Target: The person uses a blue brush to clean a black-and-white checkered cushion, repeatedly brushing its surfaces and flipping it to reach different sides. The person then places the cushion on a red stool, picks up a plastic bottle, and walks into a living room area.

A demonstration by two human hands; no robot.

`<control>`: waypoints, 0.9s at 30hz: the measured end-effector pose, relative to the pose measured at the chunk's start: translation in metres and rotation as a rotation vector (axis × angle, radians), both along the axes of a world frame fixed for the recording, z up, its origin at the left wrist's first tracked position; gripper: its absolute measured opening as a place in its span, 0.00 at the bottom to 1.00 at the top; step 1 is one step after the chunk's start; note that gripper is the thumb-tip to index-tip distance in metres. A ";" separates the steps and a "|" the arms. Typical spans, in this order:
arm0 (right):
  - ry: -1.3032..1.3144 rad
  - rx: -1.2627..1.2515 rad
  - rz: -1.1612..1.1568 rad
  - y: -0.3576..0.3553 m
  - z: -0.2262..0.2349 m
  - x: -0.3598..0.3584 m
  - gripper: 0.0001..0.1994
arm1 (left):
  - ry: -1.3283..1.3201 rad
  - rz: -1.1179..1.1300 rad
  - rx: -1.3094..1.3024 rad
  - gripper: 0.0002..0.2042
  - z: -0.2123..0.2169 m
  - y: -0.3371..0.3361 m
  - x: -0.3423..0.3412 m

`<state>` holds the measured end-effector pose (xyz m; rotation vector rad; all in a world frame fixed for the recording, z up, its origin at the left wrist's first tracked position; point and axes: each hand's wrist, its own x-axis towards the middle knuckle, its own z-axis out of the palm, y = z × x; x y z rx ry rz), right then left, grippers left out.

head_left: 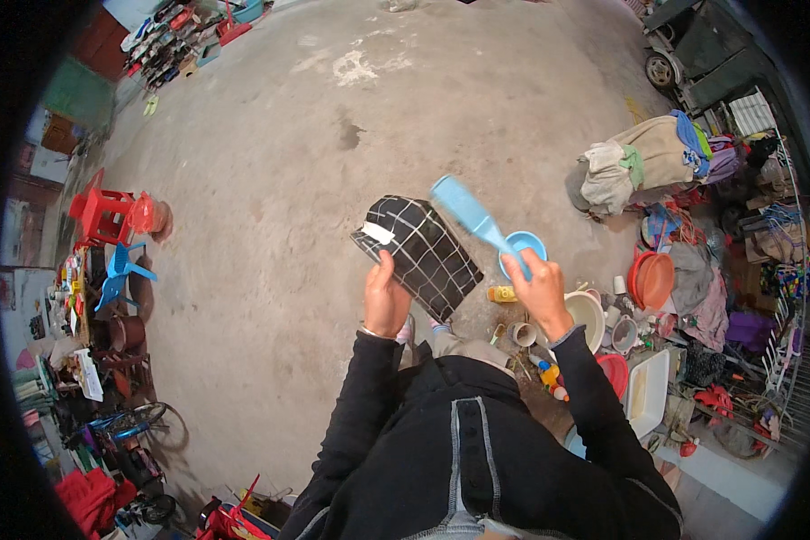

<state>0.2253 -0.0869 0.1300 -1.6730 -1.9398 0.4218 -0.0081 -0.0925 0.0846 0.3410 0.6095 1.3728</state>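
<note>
My left hand (386,303) is closed on the near left edge of a black pouch-like thing with a white grid pattern (427,256). A small white patch shows on its left side, by my thumb. My right hand (538,295) grips the handle of a light-blue brush (463,205), its broad head raised toward the far left, just beyond the pouch. The brush's underside is hidden, and it looks apart from the pouch. Past my right hand a blue basin (524,249) sits on the floor, with a yellow container (502,294) near it.
Basins, cups and bottles crowd the floor at my right, including a cream bowl (587,317) and a white tub (648,393). Farther right stands a cloth-covered heap (643,162). A red stool (104,214) and a blue stool (121,274) stand at left on the concrete floor (270,180).
</note>
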 end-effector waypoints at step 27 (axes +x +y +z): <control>0.109 0.089 0.055 -0.021 -0.011 -0.027 0.12 | -0.013 0.009 -0.013 0.16 0.001 -0.005 0.013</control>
